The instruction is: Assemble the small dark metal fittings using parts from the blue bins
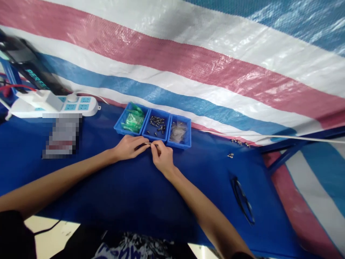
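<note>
My left hand (130,146) and my right hand (163,154) meet fingertip to fingertip just in front of the blue bins. Between the pinched fingers shows a small, thin, metallic-looking piece (147,143); its exact kind is too small to tell. Both hands are closed on it. Right behind them, the middle bin (151,133) holds several small dark metal parts that look like screws or fittings (157,121). In the left bin (120,126) lie green plastic bags (134,120). Clear plastic pieces or bags (178,132) fill the right bin (184,145).
On the blue table (121,201), a white power strip (90,107) stands back left, near a blurred-out flat object (63,135). Black glasses (242,199) lie at right. Small metal parts (230,155) sit back right. A striped tarp (172,54) hangs behind.
</note>
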Motion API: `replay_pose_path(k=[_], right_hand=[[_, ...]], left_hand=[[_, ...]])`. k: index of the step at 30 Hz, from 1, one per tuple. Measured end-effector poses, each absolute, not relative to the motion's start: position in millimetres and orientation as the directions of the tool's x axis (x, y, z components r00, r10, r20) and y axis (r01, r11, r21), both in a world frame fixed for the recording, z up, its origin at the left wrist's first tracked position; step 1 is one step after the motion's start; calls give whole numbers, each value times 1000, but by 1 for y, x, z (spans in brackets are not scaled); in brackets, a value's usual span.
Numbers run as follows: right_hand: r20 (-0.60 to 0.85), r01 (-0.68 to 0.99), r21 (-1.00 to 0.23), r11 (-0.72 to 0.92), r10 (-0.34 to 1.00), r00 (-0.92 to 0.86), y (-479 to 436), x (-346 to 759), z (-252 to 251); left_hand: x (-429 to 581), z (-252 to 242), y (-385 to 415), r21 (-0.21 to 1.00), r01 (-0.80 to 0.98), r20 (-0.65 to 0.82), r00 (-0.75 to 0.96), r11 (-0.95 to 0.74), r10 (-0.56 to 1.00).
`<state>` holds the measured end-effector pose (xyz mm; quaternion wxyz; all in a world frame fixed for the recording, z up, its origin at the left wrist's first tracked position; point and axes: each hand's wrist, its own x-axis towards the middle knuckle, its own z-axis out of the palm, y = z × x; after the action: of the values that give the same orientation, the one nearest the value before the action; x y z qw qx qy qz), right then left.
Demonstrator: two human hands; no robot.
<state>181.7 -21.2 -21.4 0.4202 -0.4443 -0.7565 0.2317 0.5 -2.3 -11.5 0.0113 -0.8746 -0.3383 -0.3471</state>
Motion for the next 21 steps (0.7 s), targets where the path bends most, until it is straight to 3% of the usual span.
replay_pose_path(k=[13, 21], right_hand=[[415, 453, -766, 456, 889, -194, -18, 178, -23], [498, 597, -616, 514, 841, -211, -20, 179, -25]], left_hand=[[5, -11, -7, 163, 640, 620, 525, -751, 582], [3, -17, -11, 148, 690, 594, 511, -708, 621]])
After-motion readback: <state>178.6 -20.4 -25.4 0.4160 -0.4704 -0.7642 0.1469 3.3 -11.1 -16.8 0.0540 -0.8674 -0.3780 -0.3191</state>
